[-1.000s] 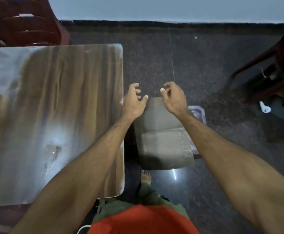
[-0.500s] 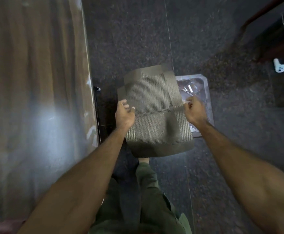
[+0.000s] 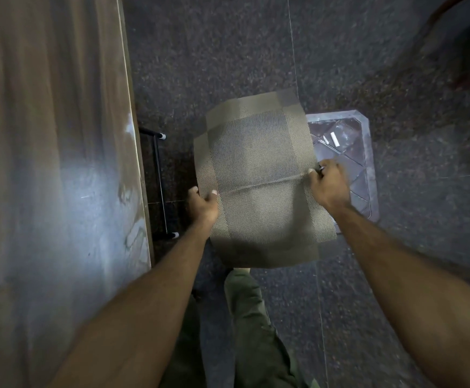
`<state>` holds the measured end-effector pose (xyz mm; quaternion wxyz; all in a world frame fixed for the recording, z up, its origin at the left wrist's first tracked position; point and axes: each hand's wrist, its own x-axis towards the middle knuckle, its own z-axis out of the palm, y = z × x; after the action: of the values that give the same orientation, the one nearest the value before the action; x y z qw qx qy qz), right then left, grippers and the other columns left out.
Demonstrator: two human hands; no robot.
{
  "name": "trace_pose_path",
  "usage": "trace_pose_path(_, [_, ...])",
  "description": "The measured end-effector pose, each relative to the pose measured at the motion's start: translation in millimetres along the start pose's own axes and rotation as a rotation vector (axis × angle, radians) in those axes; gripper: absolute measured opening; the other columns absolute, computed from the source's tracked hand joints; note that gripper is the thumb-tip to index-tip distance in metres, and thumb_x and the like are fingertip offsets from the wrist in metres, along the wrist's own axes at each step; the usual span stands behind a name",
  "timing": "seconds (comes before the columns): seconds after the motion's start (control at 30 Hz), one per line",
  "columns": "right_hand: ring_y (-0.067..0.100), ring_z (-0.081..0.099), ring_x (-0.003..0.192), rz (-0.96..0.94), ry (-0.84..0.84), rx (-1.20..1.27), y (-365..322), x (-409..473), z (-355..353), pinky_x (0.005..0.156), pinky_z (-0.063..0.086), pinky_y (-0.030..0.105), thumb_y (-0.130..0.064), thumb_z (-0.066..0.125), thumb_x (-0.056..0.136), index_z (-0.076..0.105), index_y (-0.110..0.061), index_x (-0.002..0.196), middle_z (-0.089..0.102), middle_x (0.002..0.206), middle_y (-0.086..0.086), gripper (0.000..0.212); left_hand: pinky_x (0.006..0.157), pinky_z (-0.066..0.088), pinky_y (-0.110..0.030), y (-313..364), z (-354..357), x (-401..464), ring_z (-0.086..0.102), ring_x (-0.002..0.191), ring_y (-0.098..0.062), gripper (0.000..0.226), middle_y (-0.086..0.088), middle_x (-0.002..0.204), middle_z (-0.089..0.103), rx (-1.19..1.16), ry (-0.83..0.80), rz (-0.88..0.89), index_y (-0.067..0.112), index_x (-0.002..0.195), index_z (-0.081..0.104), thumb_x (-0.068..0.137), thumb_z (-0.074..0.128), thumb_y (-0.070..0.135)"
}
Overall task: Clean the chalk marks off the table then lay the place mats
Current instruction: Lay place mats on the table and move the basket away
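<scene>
Woven, olive-grey mesh fills the middle of the frame: the place mats (image 3: 259,175), held up over the dark speckled floor (image 3: 214,51), with a crease running across them from one grip to the other. Whether this is one mat or several stacked, we cannot tell.

Our left hand (image 3: 203,204) pinches the mat's left edge, thumb on top and fingers curled beneath. Our right hand (image 3: 329,186) grips the right edge at the same crease, fingers closed round it. Neither hand holds anything else.

The wooden table (image 3: 60,135) runs down the left side of the frame, well apart from the mats, with pale smears near its right edge that may be chalk residue or glare; we cannot say which. A clear plastic tray (image 3: 368,163) sits on the floor to the right, partly hidden behind the mats, with a white chalk stick (image 3: 334,139) in it.

We judge that the laying step is in hand. The next move calls for swinging the mats left over the tabletop, keeping both edges taut so that they land flat, and squaring them to the table's edge.
</scene>
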<state>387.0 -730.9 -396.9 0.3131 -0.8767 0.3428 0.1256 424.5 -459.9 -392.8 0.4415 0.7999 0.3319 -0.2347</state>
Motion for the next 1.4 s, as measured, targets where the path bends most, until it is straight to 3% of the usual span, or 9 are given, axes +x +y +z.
trace_pose_path(0.17, [0.034,0.051,0.115,0.033,-0.004,-0.028,-3,0,0,0.101,0.041,0.04,-0.026,0.063,0.094,0.056,-0.005,0.123,0.05,0.125,0.019,0.037,0.109,0.042,-0.043,0,-2,2,0.049,0.13,-0.028,0.052,-0.014,0.147,0.044,-0.054,-0.017,0.018,0.011,0.147,0.037,0.098,0.054,0.012])
trace_pose_path(0.33, [0.03,0.062,0.091,0.066,-0.012,0.053,7,10,6,0.086,0.054,0.042,-0.042,0.067,0.081,0.062,-0.011,0.1,0.063,0.098,0.012,0.037,0.101,0.046,-0.051,-2,-5,9,0.06,0.115,-0.034,0.051,-0.016,0.129,0.059,-0.076,0.023,0.125,0.016,0.143,0.043,0.095,0.054,0.004])
trace_pose_path(0.53, [0.023,0.057,0.072,0.075,-0.039,0.166,13,12,9,0.067,0.046,0.033,-0.053,0.063,0.073,0.047,-0.02,0.094,0.061,0.085,0.009,0.042,0.082,0.05,-0.034,2,-11,7,0.065,0.103,-0.032,0.039,-0.019,0.116,0.064,-0.099,0.025,0.111,0.012,0.134,0.045,0.097,0.055,0.008])
trace_pose_path(0.77, [0.018,0.043,0.068,-0.165,-0.089,0.139,-8,-12,-24,0.063,0.04,0.038,-0.024,0.061,0.096,0.041,-0.009,0.098,0.046,0.076,0.002,0.025,0.064,0.041,-0.008,36,-38,-22,0.055,0.093,-0.016,0.033,-0.007,0.109,0.054,0.055,0.024,0.432,0.005,0.133,0.038,0.1,0.042,0.004])
trace_pose_path(0.93, [0.014,0.043,0.061,-0.154,-0.126,0.281,-37,-32,-67,0.057,0.037,0.031,-0.027,0.059,0.097,0.04,-0.017,0.1,0.048,0.071,0.0,0.022,0.088,0.048,-0.029,72,-81,-45,0.06,0.098,-0.018,0.03,-0.005,0.107,0.062,-0.011,-0.023,0.503,0.013,0.128,0.042,0.1,0.046,0.007])
trace_pose_path(1.1, [0.012,0.057,0.065,-0.181,-0.096,0.441,-93,-59,-118,0.049,0.045,0.019,-0.024,0.056,0.1,0.048,-0.011,0.112,0.062,0.085,0.005,0.02,0.092,0.043,-0.026,120,-140,-76,0.058,0.096,-0.012,0.029,0.005,0.104,0.059,-0.126,-0.027,0.636,0.012,0.125,0.045,0.097,0.049,0.006])
trace_pose_path(1.2, [0.005,0.054,0.06,-0.294,-0.046,0.531,-142,-75,-142,0.047,0.043,0.015,-0.02,0.056,0.1,0.045,-0.022,0.105,0.057,0.085,0.004,0.012,0.098,0.046,-0.039,149,-188,-93,0.061,0.102,-0.019,0.032,-0.002,0.111,0.063,-0.181,0.041,0.722,0.02,0.124,0.046,0.093,0.051,0.012])
trace_pose_path(1.3, [-0.003,0.057,0.06,-0.398,-0.048,0.607,-195,-95,-156,0.06,0.046,0.016,-0.013,0.056,0.099,0.043,-0.028,0.099,0.056,0.089,0.006,0.02,0.095,0.045,-0.028,168,-241,-110,0.06,0.1,-0.019,0.032,0.0,0.106,0.062,-0.23,0.107,0.8,0.01,0.125,0.045,0.094,0.05,0.001])
trace_pose_path(1.4, [-0.005,0.058,0.055,-0.482,-0.065,0.652,-251,-121,-159,0.053,0.046,0.014,-0.009,0.054,0.1,0.042,-0.029,0.096,0.057,0.085,-0.001,0.024,0.095,0.044,-0.025,175,-296,-122,0.061,0.104,-0.021,0.031,0.0,0.108,0.061,-0.236,0.19,0.844,0.009,0.121,0.047,0.093,0.05,-0.004])
